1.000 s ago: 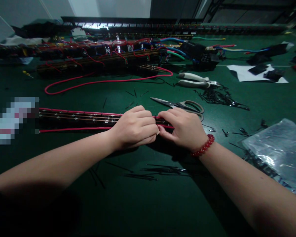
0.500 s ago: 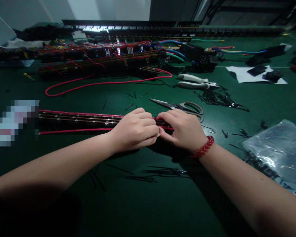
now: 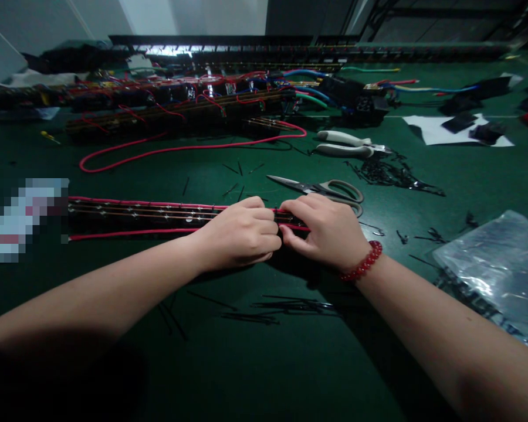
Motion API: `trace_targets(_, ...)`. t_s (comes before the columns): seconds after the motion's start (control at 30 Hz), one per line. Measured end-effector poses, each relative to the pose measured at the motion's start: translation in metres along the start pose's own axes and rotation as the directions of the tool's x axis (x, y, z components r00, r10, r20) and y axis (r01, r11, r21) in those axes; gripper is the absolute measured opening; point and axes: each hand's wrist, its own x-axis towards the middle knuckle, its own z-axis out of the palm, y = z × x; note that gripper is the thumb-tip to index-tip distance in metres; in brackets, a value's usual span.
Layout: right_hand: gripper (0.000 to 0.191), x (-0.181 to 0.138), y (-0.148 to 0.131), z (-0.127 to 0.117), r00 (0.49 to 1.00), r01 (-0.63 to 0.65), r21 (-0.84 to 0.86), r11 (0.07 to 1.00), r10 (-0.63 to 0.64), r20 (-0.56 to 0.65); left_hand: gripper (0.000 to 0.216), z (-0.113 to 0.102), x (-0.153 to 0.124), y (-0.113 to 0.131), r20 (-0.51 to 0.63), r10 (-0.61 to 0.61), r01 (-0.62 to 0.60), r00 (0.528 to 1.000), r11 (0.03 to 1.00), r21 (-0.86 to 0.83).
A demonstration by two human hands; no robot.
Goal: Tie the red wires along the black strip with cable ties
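A long dark strip with metal contacts (image 3: 136, 212) lies across the green mat, with red wires (image 3: 127, 234) running along both its edges. My left hand (image 3: 240, 234) is curled over the strip near its right end, fingers closed on it and the wires. My right hand (image 3: 328, 228), with a red bead bracelet (image 3: 363, 263) at the wrist, rests just to the right, fingertips pinched on the strip's end next to my left fingers. What the fingertips pinch is hidden.
Scissors (image 3: 325, 189) lie just behind my right hand, grey-handled pliers (image 3: 347, 145) farther back. Cut black cable-tie ends (image 3: 391, 174) litter the mat. More wired strips (image 3: 180, 108) and a red wire loop (image 3: 180, 146) lie at the back. A clear plastic bag (image 3: 497, 264) sits right.
Both hands stay on the strip's right end; the left fingers have curled slightly tighter. Nothing else has moved.
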Motion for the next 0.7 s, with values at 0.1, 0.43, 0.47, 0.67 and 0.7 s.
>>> trace_targets(0.1, 0.030, 0.0000, -0.0001, 0.0001, 1.000, 0.002, -0.002, 1.000, -0.002, 0.001, 0.027, 0.0000, 0.0009, 0.0003, -0.003, 0.026, -0.026, 1.000, 0.999, 0.035)
trace_targets(0.43, 0.032, 0.0011, 0.0013, -0.0012, 1.000, 0.016, 0.004, 1.000, -0.016, 0.010, 0.025, 0.0020, -0.0005, 0.0036, -0.232, -0.046, 0.070, 0.972, 0.993, 0.097)
trace_targets(0.47, 0.032, 0.0010, 0.0013, -0.0012, 1.000, 0.015, 0.007, 1.000, -0.015, 0.009, 0.025, 0.0018, -0.0004, 0.0036, -0.230, -0.052, 0.075, 0.972, 0.993, 0.095)
trace_targets(0.67, 0.031, 0.0002, 0.0010, -0.0010, 1.000, 0.012, 0.009, 1.000, -0.012, 0.007, 0.027, 0.0012, 0.0009, 0.0034, -0.183, -0.014, 0.030, 0.983, 0.996, 0.082)
trace_targets(0.7, 0.031, 0.0002, 0.0009, -0.0010, 1.000, 0.012, 0.007, 1.000, -0.012, 0.006, 0.027, 0.0011, 0.0011, 0.0034, -0.179, -0.010, 0.024, 0.984, 0.997, 0.076)
